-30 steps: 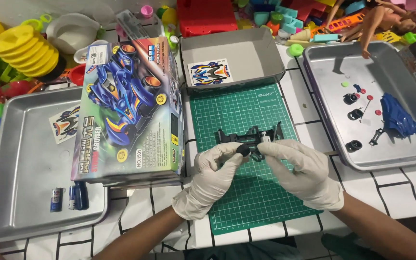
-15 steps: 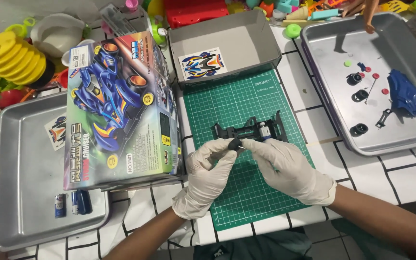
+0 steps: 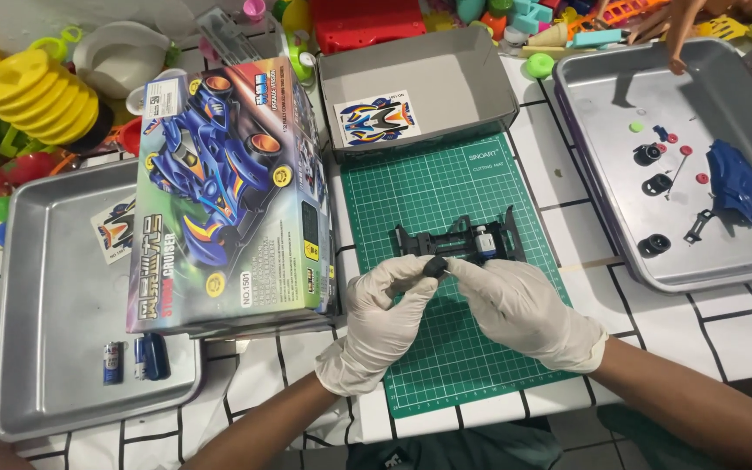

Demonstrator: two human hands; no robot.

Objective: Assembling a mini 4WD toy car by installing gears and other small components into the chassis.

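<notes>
Since the earlier frame we've brought both hands closer together; the black plastic toy-car chassis (image 3: 461, 241) hasn't left the green gridded cutting mat (image 3: 411, 187). Our gloved left hand (image 3: 382, 319) and gloved right hand (image 3: 526, 311) meet fingertip to fingertip, both pinching a small black wheel (image 3: 434, 266) just in front of the chassis, above the mat. Colourful cardboard model-car box (image 3: 228, 196) sits just left of the mat, overlapping the left steel tray (image 3: 45, 348), which holds two small batteries (image 3: 132, 359). Right steel tray (image 3: 620, 235) holds three more black wheels (image 3: 654, 184) and a blue car body shell (image 3: 741, 184). White tiled desk (image 3: 559, 187) under everything.
</notes>
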